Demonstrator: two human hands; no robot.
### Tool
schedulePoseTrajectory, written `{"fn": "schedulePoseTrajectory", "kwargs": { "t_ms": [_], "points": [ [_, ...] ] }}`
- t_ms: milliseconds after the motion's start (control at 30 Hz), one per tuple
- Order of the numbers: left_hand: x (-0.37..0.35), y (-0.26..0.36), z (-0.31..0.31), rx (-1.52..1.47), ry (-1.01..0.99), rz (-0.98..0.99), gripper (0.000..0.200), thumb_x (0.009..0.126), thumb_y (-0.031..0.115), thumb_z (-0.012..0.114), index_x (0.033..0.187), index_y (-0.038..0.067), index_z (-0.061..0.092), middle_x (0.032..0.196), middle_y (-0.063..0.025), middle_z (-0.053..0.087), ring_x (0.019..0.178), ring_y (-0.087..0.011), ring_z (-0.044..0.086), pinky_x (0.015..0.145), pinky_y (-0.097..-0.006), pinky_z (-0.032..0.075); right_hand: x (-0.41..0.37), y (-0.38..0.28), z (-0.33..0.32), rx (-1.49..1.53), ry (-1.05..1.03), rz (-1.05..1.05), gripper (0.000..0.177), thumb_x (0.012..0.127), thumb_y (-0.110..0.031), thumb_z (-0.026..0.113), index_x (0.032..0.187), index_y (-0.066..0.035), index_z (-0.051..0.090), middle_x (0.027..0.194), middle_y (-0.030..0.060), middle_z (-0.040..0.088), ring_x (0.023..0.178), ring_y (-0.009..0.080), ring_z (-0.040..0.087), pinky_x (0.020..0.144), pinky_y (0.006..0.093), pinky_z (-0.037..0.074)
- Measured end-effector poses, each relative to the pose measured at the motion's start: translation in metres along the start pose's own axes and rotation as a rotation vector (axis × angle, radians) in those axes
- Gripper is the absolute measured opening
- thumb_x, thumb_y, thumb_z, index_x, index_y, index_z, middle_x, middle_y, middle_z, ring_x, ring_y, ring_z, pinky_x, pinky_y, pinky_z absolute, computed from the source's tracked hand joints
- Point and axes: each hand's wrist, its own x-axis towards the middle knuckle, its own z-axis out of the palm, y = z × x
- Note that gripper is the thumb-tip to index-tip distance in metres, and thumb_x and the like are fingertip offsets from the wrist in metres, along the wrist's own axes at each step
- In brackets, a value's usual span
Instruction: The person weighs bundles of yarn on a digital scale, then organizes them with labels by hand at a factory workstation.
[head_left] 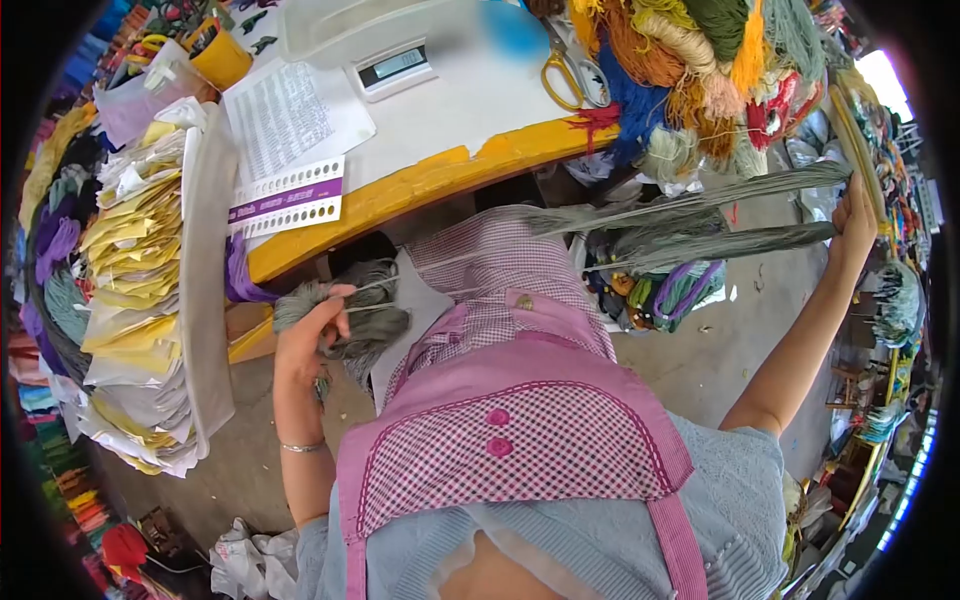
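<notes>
My left hand point(318, 332) is closed around a bunched part of grey-green yarn point(375, 325), beside the left edge of my lap. Out to the right, my right hand point(855, 215) grips the far end of the same-coloured skein point(700, 190). Two long strands of it run taut from that hand toward my lap, and thin threads continue to the left hand. The checked pink apron point(520, 430) lies under the threads. Where the fingers press on the yarn is partly hidden.
On the white table point(440, 125) lie a digital scale point(393, 70), handwritten sheets point(290, 110), a purple-and-white card point(288, 198), scissors point(562, 80) and piled coloured yarn point(680, 60). A bin of yellow and white papers point(140, 270) stands left. More yarn point(650, 270) sits below the table.
</notes>
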Motion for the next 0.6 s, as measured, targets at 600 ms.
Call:
{"fn": "schedulePoseTrajectory", "kwargs": {
  "t_ms": [600],
  "points": [
    [-0.05, 0.091, 0.118, -0.071, -0.441, 0.619, 0.029, 0.094, 0.016, 0.055, 0.116, -0.003, 0.062, 0.107, -0.0104, 0.067, 0.084, -0.0123, 0.061, 0.081, -0.0269, 0.049, -0.269, -0.034, 0.212, 0.415, -1.179, 0.47, 0.033, 0.101, -0.032, 0.046, 0.116, -0.004, 0.054, 0.101, 0.0014, 0.064, 0.09, 0.011, 0.057, 0.078, 0.0258, 0.045]
  ]
}}
